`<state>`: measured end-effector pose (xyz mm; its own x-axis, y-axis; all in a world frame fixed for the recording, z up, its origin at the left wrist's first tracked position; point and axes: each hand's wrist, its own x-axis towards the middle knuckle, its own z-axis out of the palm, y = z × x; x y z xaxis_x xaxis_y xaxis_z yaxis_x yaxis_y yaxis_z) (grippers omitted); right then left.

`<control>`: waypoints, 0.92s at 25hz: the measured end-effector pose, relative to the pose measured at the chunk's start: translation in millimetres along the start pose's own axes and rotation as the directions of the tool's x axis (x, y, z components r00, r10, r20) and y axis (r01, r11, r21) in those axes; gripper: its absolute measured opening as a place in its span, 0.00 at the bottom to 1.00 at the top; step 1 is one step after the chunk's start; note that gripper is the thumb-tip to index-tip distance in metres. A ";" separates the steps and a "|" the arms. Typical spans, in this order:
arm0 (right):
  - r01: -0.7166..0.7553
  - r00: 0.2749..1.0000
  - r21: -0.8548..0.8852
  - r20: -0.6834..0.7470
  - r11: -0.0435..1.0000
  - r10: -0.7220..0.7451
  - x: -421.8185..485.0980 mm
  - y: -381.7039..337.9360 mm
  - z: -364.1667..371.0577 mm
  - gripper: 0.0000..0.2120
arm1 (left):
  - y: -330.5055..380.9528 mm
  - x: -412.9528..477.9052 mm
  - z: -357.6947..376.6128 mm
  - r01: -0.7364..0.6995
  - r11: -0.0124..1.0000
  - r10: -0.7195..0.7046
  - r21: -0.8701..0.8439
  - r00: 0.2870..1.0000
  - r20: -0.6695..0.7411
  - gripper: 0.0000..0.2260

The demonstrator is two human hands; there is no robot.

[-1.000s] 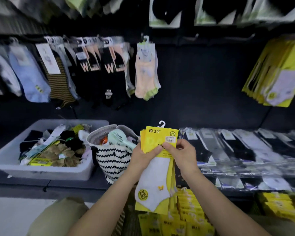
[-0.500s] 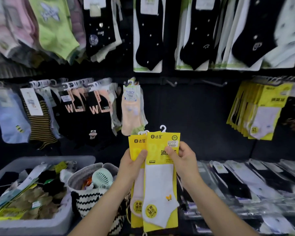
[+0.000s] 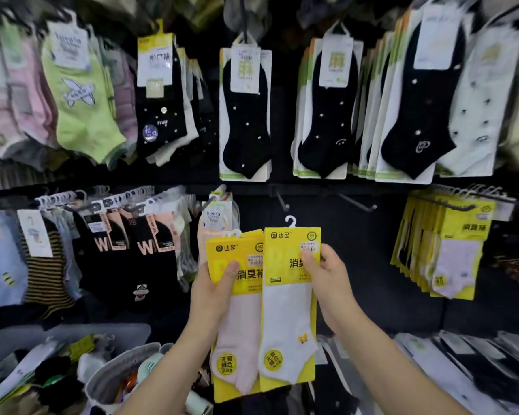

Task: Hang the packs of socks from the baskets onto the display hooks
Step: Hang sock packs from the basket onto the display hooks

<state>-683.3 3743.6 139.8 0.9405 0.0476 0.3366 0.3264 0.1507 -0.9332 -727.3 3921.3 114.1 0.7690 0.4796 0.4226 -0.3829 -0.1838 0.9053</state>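
Two grips were clamped: left hand (image 3: 212, 295) pinched the pink sock pack (image 3: 237, 333), right hand (image 3: 327, 281) pinched the white sock pack (image 3: 288, 319). Packs overlapped, below a display hook (image 3: 283, 202).

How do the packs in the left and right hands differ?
The left-hand pack holds a pink sock; the right-hand pack a white sock with a yellow butterfly. The right-hand pack sits higher and overlaps the left-hand pack's edge. The left hand grips its pack's left edge, the right hand its pack's right edge. Both are yellow cards with white hooks.
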 end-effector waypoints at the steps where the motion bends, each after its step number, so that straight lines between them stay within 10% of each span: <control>1: 0.014 1.000 0.008 -0.006 1.000 -0.014 2.1 -4.1 0.4 0.04 | 1.9 0.5 -3.0 -0.008 1.000 0.008 0.009 1.000 -0.015 0.04; 23: -0.052 0.998 -0.355 -0.045 0.933 0.039 27.0 -16.1 14.3 0.09 | 59.9 -15.2 -29.2 -0.101 0.992 0.106 0.071 0.991 -0.075 0.09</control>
<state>-664.6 3756.6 165.8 0.9558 0.0092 0.2939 0.2891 -0.2125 -0.9334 -776.9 3928.1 160.7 0.6832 0.5207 0.5119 -0.4213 -0.2916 0.8588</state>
